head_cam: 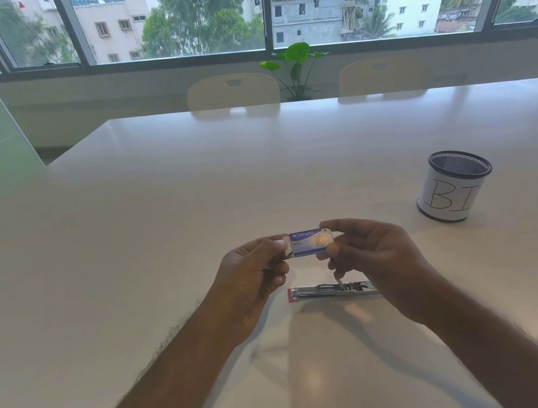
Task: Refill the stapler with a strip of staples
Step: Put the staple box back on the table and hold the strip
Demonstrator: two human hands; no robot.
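Note:
A small blue and white staple box (311, 242) is held in the air between both hands. My left hand (253, 275) pinches its left end, where a flap stands open. My right hand (368, 255) grips its right end with thumb and fingers. Below the box, a stapler (328, 291) lies on the white table (159, 219). It is opened out flat, with its metal staple channel facing up and a pink end at the left. My right hand hides its right part. No loose staple strip shows.
A black mesh pen cup (453, 185) with a paper label stands to the right. Two white chairs (232, 91) sit at the table's far edge, with a green plant (296, 65) and windows behind them.

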